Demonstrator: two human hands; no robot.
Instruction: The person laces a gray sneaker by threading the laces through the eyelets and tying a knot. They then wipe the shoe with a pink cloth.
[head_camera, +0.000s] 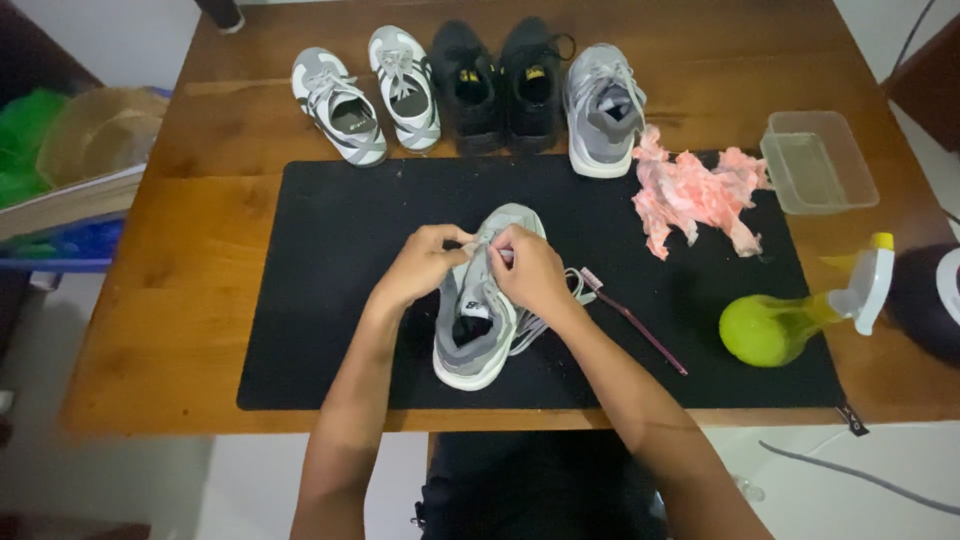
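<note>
Both hands met over the grey sneaker (478, 330) lying on the black mat (320, 300): the left hand (418, 265) and right hand (533, 272) each pinched its white lace (545, 325) near the toe end. A toothbrush (630, 318) lay just right of the right fingers. Working eyelet by eyelet with the shoe steadied would probably serve best.

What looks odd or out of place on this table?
The green spray bottle lies on its side on the black mat instead of standing. In the shoe row, one grey sneaker stands alone; its likely partner is in both hands.
</note>
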